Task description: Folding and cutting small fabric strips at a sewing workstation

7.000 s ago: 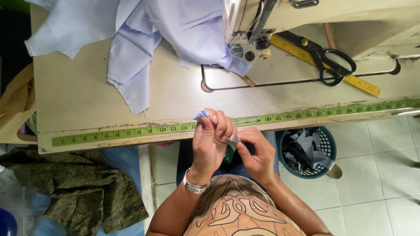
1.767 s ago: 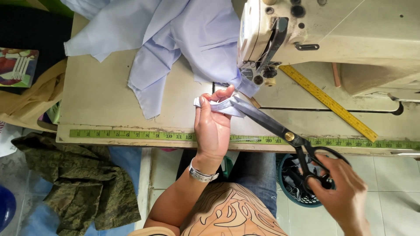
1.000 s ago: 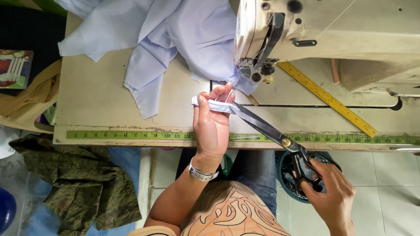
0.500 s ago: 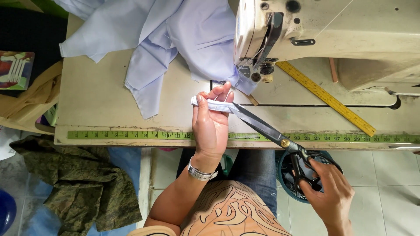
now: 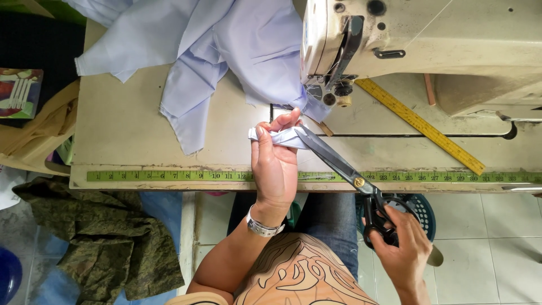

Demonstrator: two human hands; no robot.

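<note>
My left hand pinches a small folded piece of pale lilac cloth above the sewing table's front edge. My right hand grips the black handles of large tailor's scissors, whose long blades point up-left and meet the cloth piece at its right end. A silver watch sits on my left wrist. A large pale lilac garment lies heaped on the table behind my left hand, running under the sewing machine.
A green measuring tape runs along the table's front edge. A yellow ruler lies diagonally right of the needle. Camouflage fabric lies on the floor at left. A blue basket stands under the table at right.
Seven seconds ago both hands worked the small cloth piece and the scissors lay on the table. Since then my right hand took the scissors and brought the blades to the cloth; lately little moves.
</note>
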